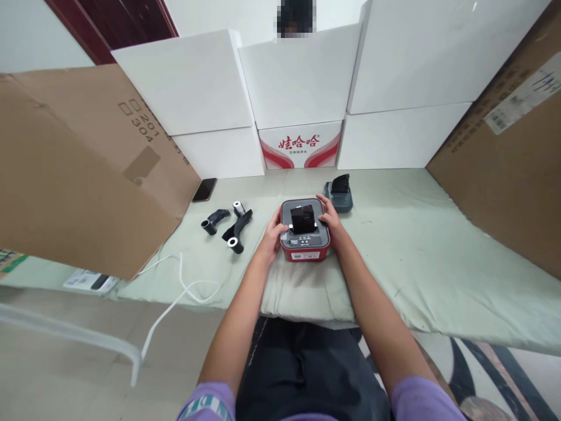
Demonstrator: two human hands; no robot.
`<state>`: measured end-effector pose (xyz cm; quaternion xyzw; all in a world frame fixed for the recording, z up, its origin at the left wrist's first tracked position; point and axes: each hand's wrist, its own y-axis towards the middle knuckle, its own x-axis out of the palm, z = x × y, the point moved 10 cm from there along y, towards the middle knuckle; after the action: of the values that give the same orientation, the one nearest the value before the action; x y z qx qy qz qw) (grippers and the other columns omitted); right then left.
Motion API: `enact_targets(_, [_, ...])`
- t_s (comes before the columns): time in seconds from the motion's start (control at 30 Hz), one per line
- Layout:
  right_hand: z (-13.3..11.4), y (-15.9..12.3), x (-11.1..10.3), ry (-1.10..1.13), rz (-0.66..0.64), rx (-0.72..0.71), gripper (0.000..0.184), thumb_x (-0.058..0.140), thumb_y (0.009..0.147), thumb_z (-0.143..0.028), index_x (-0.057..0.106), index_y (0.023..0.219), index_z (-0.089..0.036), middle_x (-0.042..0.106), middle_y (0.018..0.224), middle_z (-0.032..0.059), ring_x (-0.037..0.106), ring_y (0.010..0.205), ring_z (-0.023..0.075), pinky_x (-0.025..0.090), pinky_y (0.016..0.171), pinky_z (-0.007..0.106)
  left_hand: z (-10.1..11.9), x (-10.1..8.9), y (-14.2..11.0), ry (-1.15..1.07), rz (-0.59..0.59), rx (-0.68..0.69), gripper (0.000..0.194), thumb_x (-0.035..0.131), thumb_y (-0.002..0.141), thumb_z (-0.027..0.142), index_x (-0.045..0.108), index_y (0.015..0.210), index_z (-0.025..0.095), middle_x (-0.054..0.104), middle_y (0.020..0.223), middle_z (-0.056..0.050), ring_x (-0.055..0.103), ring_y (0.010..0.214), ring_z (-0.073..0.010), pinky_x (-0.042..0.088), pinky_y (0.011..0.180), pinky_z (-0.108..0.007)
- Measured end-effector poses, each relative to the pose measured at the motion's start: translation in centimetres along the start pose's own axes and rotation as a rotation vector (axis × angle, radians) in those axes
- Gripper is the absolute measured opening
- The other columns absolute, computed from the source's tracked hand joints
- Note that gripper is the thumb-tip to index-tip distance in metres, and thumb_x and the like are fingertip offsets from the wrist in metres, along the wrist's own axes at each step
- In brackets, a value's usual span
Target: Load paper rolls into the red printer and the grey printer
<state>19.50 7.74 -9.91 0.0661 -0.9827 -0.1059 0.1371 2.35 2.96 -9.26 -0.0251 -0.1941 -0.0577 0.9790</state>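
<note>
A red and grey label printer (pixel 305 255) stands on the cloth-covered table in front of me, its grey top facing up. A piece of black strip (pixel 303 220) sticks up from the slot in its top. My left hand (pixel 272 235) grips the printer's left side, thumb at the top edge. On the opposite side my right hand (pixel 331 221) holds it, thumb resting on the rim. Just behind my right hand is a smaller dark blue-grey printer (pixel 339 200), also with black strip rising from it. To the left lie several rolls with white or dark cores and loose black strips (pixel 239 228).
A white cable (pixel 184 280) hangs over the table's front edge. A phone (pixel 204 190) lies at the back left. White boxes (pixel 302 76) wall off the back, and brown cardboard stands at the left (pixel 79 164) and right (pixel 517 158). A person's head shows behind the boxes.
</note>
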Motion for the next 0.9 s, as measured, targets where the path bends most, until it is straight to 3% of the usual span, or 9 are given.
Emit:
enact_targets(0.23, [-1.1,-0.8,-0.3,-0.083,0.107,0.013,0.064,0.06,0.062,-0.03,0.052,0.126,-0.026,0.065,0.125,0.0053,0.06,0.114,0.0266,0.046,0.104,0.045,-0.2,-0.1,-0.1,0.137,-0.004,0.077,0.073,0.058,0.077,0.026,0.044,0.149,0.023,0.052,0.153,-0.006,0.049,0.141,-0.0269,0.044,0.114,-0.04])
enact_targets(0.33, [-1.3,-2.9,-2.0,-0.211,0.276,0.113,0.054,0.065,0.07,-0.041,0.057,0.121,-0.025,0.066,0.121,0.0078,0.06,0.113,0.028,0.047,0.103,0.047,-0.1,-0.9,-1.5,0.187,0.032,0.111,0.066,0.055,0.087,0.036,0.043,0.15,0.021,0.047,0.157,-0.007,0.043,0.146,-0.0266,0.039,0.119,-0.041])
enact_targets(0.4, [-1.4,-5.0,-2.4,-0.273,0.316,0.189,0.049,0.062,0.079,-0.051,0.06,0.12,-0.024,0.066,0.121,0.0096,0.06,0.113,0.0297,0.047,0.102,0.049,0.2,-1.1,-3.0,0.245,-0.015,0.142,0.066,0.054,0.091,0.042,0.041,0.152,0.021,0.04,0.161,-0.007,0.037,0.149,-0.0263,0.034,0.122,-0.041])
enact_targets(0.53, [-3.5,-8.3,0.6,-0.423,0.122,0.079,0.067,0.067,0.082,-0.058,0.051,0.14,-0.028,0.054,0.144,0.0098,0.049,0.134,0.0329,0.04,0.112,0.051,-0.6,-0.4,-5.7,0.463,-0.211,0.128,0.102,0.076,0.078,0.044,0.021,0.161,0.024,0.033,0.164,-0.01,0.038,0.149,-0.0301,0.036,0.122,-0.042])
enact_targets(0.67, [-6.4,-10.3,2.5,-0.632,0.025,-0.126,0.093,0.079,0.074,-0.054,0.037,0.153,-0.028,0.048,0.149,0.013,0.043,0.14,0.0371,0.034,0.117,0.055,-0.5,-0.2,-6.5,0.603,-0.181,0.163,0.107,0.079,0.077,0.04,0.014,0.162,0.027,0.039,0.161,-0.012,0.048,0.142,-0.0301,0.042,0.118,-0.045])
enact_targets(0.8, [-9.4,-11.6,0.4,-0.749,0.006,-0.277,0.105,0.084,0.067,-0.054,0.033,0.155,-0.029,0.047,0.15,0.0147,0.044,0.138,0.0398,0.036,0.116,0.058,0.4,3.5,-6.1,0.713,-0.22,0.281,0.11,0.082,0.073,0.043,0.018,0.161,0.027,0.038,0.162,-0.01,0.046,0.143,-0.0322,0.042,0.117,-0.045])
enact_targets(0.9, [-11.4,-11.9,-4.6,-0.812,0.12,-0.299,0.099,0.086,0.063,-0.055,0.044,0.149,-0.028,0.055,0.142,0.0151,0.052,0.13,0.0399,0.041,0.111,0.058,0.5,8.5,-4.6,0.708,-0.308,0.358,0.112,0.083,0.071,0.046,0.019,0.161,0.027,0.036,0.163,-0.009,0.044,0.144,-0.0326,0.043,0.117,-0.045])
